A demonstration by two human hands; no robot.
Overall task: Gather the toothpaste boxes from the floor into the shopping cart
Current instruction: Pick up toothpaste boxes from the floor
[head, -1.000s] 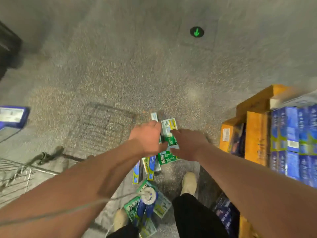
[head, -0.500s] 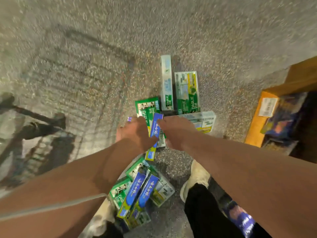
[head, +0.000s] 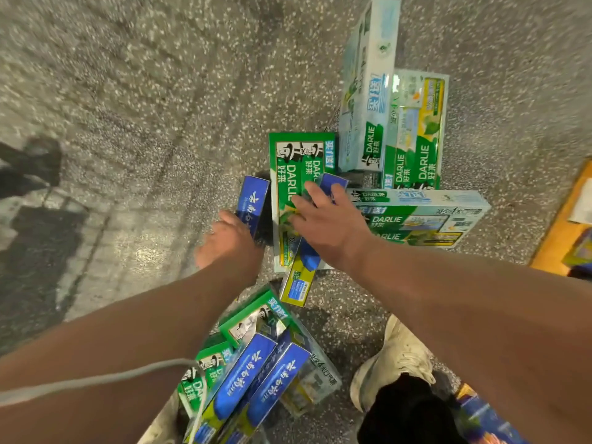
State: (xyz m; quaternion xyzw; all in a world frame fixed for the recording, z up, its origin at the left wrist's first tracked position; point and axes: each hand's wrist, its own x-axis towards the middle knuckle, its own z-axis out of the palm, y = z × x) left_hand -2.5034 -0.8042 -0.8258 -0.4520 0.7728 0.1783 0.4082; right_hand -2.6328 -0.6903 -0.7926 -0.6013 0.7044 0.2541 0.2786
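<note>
Several toothpaste boxes lie scattered on the speckled floor. My left hand [head: 228, 243] is closed around the lower end of a blue toothpaste box [head: 253, 200] that tilts up off the floor. My right hand [head: 326, 221] lies flat with fingers spread over a green Darlie box [head: 296, 169] and a blue-and-yellow box [head: 299, 277] crossing it. Beyond stand a pale Darlie box [head: 368, 91], a green-yellow pack [head: 418, 133] and a pale pack lying sideways [head: 426, 216]. A pile of green and blue boxes [head: 256, 373] sits by my feet. The cart's basket is out of view.
A dark blurred piece of the cart frame [head: 30, 168] and its grid shadow lie at the left. An orange carton [head: 562, 229] sits at the right edge. My white shoe [head: 395, 357] stands beside the pile. A grey cable [head: 96, 381] crosses my left forearm.
The view has dropped much closer to the floor. Both hands have come down onto the boxes; my left hand has closed on a blue box and my right hand has spread flat.
</note>
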